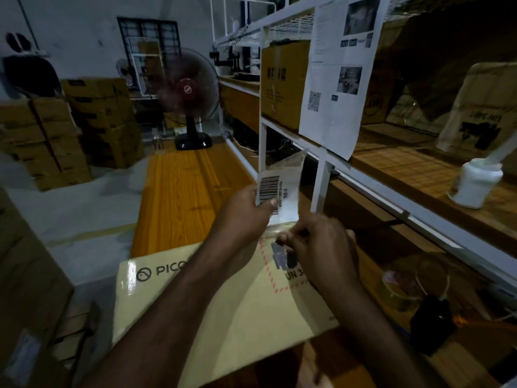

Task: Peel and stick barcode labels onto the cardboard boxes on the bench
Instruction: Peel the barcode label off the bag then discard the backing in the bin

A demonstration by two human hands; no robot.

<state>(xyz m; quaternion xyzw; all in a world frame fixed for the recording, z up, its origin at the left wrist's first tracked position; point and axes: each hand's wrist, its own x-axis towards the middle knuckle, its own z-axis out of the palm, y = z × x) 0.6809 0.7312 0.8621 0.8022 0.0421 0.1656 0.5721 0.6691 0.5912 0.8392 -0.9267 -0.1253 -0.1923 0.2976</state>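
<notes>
Dim storeroom; an orange wooden bench (179,197) carries a cardboard box (223,309) lying flat at its near end. Both hands are held close together just above the box: the left hand (246,211) pinches the barcode label (272,191), thumb across the bars, while the right hand (319,242) curls its fingers on what appears to be the lower end of the glossy backing liner (291,163). Recommended: peel slowly at a shallow angle, keeping the adhesive off the fingers.
</notes>
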